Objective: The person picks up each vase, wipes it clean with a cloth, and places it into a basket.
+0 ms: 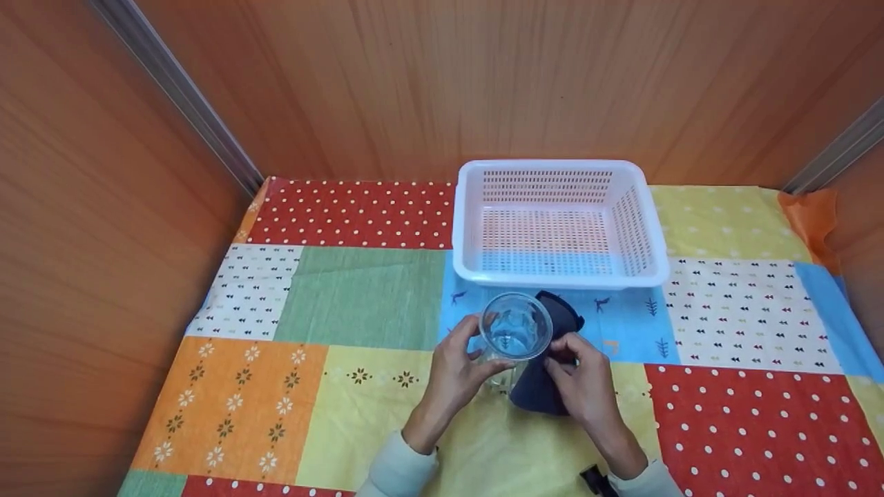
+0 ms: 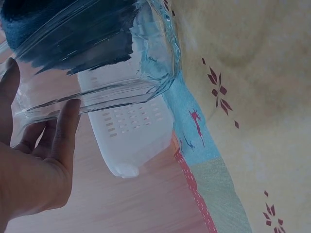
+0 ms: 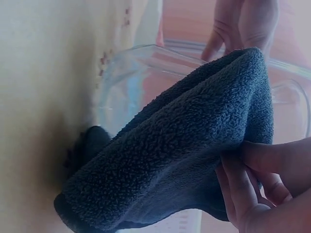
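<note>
A clear glass vessel (image 1: 516,330) with a round mouth is raised over the cloth-covered table, its mouth towards the head camera. Thumb and fingers of my left hand (image 1: 456,369) grip it near the rim from the left. Through its wall in the left wrist view, a dark blue towel (image 2: 82,34) shows. My right hand (image 1: 583,379) pinches that towel (image 3: 170,145), a fuzzy terry cloth, folded over and hanging along the right side of the glass. The towel covers part of the glass vessel (image 3: 146,73) in the right wrist view.
Just beyond the hands stands a white plastic basket (image 1: 559,281) with slotted walls and nothing in it. A patchwork tablecloth (image 1: 373,297) covers the table. Wooden panels (image 1: 442,83) enclose the back and sides. Beside the right cuff is a small black object (image 1: 595,478).
</note>
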Demonstrator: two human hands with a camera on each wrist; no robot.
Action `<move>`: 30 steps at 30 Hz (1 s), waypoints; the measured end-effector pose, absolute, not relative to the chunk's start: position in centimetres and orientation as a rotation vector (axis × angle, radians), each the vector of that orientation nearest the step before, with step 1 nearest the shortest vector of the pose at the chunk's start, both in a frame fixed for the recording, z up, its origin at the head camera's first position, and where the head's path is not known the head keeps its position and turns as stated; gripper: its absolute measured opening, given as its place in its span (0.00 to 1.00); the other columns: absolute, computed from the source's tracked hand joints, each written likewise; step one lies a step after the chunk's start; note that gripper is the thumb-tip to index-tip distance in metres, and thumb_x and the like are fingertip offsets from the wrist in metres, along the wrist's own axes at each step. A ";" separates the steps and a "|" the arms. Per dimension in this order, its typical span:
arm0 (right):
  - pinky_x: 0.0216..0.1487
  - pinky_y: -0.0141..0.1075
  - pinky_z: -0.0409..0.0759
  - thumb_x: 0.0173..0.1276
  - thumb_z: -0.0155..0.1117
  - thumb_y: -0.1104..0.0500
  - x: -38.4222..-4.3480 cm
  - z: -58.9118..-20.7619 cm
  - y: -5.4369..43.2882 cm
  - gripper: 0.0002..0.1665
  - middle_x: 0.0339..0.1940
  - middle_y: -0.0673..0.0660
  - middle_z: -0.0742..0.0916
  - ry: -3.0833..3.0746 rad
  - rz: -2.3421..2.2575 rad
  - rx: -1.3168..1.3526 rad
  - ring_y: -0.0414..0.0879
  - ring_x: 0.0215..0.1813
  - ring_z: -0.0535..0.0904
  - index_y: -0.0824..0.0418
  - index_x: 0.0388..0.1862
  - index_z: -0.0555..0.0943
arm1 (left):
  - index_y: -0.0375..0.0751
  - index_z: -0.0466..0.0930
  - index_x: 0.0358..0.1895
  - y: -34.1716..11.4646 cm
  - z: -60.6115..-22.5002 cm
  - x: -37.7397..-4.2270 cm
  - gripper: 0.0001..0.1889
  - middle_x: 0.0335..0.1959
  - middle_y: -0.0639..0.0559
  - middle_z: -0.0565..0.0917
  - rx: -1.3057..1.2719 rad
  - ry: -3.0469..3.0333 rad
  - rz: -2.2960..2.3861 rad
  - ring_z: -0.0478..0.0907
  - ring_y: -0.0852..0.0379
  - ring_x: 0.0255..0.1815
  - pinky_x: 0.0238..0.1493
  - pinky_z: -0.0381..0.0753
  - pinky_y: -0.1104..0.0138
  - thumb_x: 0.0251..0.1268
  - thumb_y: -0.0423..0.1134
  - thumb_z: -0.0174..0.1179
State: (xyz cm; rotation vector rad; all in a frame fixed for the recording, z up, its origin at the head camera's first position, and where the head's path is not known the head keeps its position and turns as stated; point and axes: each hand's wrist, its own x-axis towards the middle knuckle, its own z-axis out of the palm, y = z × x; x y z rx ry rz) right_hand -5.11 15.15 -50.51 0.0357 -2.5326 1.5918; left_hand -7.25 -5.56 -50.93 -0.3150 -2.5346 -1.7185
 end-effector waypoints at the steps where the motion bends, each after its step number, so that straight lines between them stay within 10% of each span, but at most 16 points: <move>1: 0.42 0.35 0.89 0.62 0.70 0.81 -5.1 -50.7 15.2 0.13 0.40 0.60 0.86 -2.535 1.590 0.042 0.53 0.45 0.85 0.65 0.36 0.81 | 0.45 0.81 0.64 -5.6 -50.9 -7.2 0.33 0.58 0.52 0.86 -0.314 -2.535 -1.718 0.84 0.47 0.59 0.49 0.91 0.51 0.53 0.40 0.83; 30: 0.40 0.40 0.86 0.57 0.72 0.80 -5.8 -55.3 16.5 0.16 0.36 0.59 0.89 -2.692 1.453 0.069 0.52 0.40 0.87 0.62 0.31 0.79 | 0.43 0.80 0.65 -5.6 -50.7 -7.2 0.35 0.61 0.47 0.85 -0.323 -2.528 -1.753 0.83 0.48 0.61 0.51 0.90 0.54 0.52 0.39 0.83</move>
